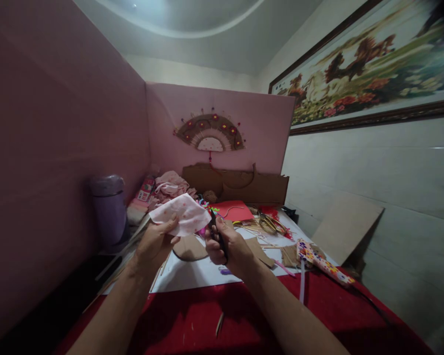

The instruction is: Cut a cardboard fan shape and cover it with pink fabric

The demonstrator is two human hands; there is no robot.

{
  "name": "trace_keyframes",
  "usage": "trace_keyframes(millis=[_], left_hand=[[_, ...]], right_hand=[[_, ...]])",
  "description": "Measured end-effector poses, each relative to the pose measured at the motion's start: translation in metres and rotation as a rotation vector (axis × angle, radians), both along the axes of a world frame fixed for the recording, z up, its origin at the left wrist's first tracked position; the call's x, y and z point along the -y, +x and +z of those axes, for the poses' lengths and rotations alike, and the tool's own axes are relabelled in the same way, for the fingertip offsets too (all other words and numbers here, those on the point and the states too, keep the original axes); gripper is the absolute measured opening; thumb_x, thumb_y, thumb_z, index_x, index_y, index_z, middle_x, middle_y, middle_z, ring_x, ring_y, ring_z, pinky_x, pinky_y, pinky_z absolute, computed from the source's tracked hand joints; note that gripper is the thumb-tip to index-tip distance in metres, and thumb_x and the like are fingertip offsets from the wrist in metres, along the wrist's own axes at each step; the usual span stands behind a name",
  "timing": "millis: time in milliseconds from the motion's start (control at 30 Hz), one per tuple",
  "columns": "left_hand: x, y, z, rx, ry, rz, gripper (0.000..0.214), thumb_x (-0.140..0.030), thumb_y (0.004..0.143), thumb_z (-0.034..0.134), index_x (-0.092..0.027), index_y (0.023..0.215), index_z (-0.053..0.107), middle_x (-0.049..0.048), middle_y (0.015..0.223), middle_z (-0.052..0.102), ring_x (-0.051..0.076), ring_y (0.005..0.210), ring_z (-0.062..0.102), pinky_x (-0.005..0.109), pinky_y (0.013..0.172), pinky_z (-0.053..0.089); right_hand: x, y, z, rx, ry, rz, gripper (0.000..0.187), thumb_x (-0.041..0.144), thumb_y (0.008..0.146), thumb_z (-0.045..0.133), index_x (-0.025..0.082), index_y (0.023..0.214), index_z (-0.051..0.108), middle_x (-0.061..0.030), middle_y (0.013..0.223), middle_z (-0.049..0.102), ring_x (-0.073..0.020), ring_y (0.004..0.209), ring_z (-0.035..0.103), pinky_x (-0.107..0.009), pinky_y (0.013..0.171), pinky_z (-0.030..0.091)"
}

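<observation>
My left hand is closed on a piece of white fabric with small pink dots, held up above the table. My right hand grips black-handled scissors, whose blades point up at the right edge of the fabric. Under both hands lie a white sheet and a brown cardboard cut-out.
A red cloth covers the table. A purple lidded container stands at left, a pile of pink fabric, red paper and gold scissors behind. A flowered strip lies at right. Pink panels with a fan decoration enclose the back.
</observation>
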State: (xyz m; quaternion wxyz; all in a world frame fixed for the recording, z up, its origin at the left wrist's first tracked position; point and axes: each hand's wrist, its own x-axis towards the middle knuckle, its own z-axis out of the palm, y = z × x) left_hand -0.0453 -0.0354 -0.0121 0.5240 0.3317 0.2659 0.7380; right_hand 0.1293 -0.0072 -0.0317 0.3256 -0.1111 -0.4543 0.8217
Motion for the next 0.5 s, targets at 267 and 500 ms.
trace_keyframes(millis=[267, 500], left_hand=[[-0.002, -0.005, 0.003, 0.099, -0.06, 0.015, 0.016, -0.001, 0.076, 0.055, -0.011, 0.084, 0.065, 0.0055, 0.07, 0.067, 0.014, 0.056, 0.062, 0.019, 0.043, 0.048], [0.002, 0.001, -0.002, -0.096, -0.073, -0.109, 0.014, -0.003, 0.073, 0.059, -0.012, 0.082, 0.066, 0.0014, 0.06, 0.061, 0.009, 0.043, 0.053, 0.016, 0.035, 0.041]], right_hand=[[-0.006, 0.013, 0.005, 0.457, 0.4, -0.242, 0.044, 0.051, 0.062, 0.074, 0.018, 0.069, 0.046, 0.0098, 0.044, 0.04, -0.0015, 0.031, 0.023, -0.016, 0.031, 0.012], [-0.011, 0.009, 0.007, 0.278, 0.279, -0.573, 0.052, 0.063, 0.065, 0.064, 0.012, 0.073, 0.059, 0.002, 0.052, 0.053, -0.0013, 0.034, 0.026, -0.017, 0.031, 0.011]])
